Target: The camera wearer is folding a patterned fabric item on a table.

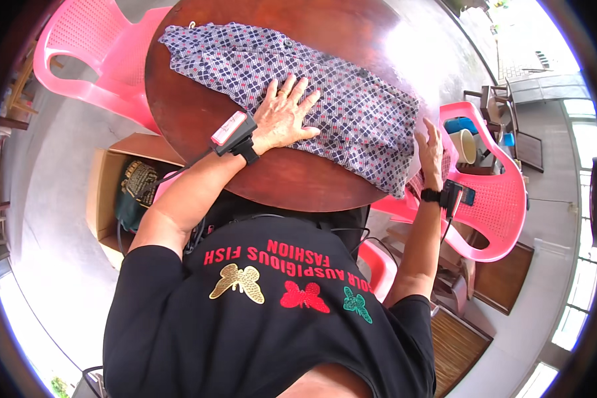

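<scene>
A patterned blue, white and red buttoned garment [348, 119] lies folded lengthwise in a long strip across a round brown wooden table [288, 181]. My left hand [286, 112] rests flat on its near middle part, fingers spread, a ring on one finger. At the garment's right end, by the table's edge, my right hand [430, 147] is raised on its side with its fingers apart; whether it touches the cloth I cannot tell. A dark button shows on the upper part of the garment. Each wrist wears a black strap with a small cabled device.
Pink plastic chairs stand left [87, 37] and right [502, 209] of the table. A checked reddish cloth [418, 181] lies beside my right hand. Below the table's left edge, an open cardboard box [99, 199] holds a dark green bag [134, 194]. Cables run from both wrist devices.
</scene>
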`<state>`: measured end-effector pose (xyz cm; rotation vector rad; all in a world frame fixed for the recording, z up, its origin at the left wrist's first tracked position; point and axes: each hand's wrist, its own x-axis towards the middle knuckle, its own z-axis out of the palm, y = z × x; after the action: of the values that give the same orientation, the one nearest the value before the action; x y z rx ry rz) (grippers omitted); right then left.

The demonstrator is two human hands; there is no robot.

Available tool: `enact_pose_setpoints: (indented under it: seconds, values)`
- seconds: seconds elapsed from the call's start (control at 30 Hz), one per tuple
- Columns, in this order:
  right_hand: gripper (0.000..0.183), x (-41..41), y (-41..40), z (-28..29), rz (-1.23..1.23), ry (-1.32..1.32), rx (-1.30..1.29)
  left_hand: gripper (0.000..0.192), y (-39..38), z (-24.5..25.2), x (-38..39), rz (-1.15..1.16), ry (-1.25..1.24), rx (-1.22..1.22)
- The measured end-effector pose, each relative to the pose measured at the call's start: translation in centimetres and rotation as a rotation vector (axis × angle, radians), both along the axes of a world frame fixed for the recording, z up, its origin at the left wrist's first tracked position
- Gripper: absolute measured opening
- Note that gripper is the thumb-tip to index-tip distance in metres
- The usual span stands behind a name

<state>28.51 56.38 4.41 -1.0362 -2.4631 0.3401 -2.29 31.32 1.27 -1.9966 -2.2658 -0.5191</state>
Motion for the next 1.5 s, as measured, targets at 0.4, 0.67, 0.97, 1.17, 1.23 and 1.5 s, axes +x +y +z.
enact_pose_setpoints:
  seconds: [0.4, 0.67, 0.97, 1.17, 1.23, 1.5]
  values:
    - [0.054, -5.0, 6.9, 0.8, -0.011, -0.443, -0.077, 0.082, 0.2, 0.3, 0.2, 0.005, -0.032, -0.029]
    - [0.047, -4.4, 9.2, -0.3, -0.017, -0.356, -0.262, 0.082, 0.3, 0.1, 0.2, 0.009, -0.035, -0.025]
    - [0.035, -3.5, 8.8, -0.3, -0.062, -0.312, -0.336, 0.082, 0.4, 0.1, 0.2, 0.003, -0.034, -0.014]
    - [0.035, -4.1, 4.7, 2.0, -0.182, 0.053, -0.74, 0.082, 0.0, 0.1, -0.1, 0.022, -0.01, -0.02]
    - [0.033, -2.9, 4.6, 2.3, -0.185, -0.033, -0.859, 0.081, 0.3, 0.1, 0.0, 0.014, -0.012, -0.02]
    - [0.032, -1.7, 3.2, 2.4, -0.111, 0.022, -0.95, 0.08, 0.4, 0.1, 0.0, 0.001, 0.003, -0.01]
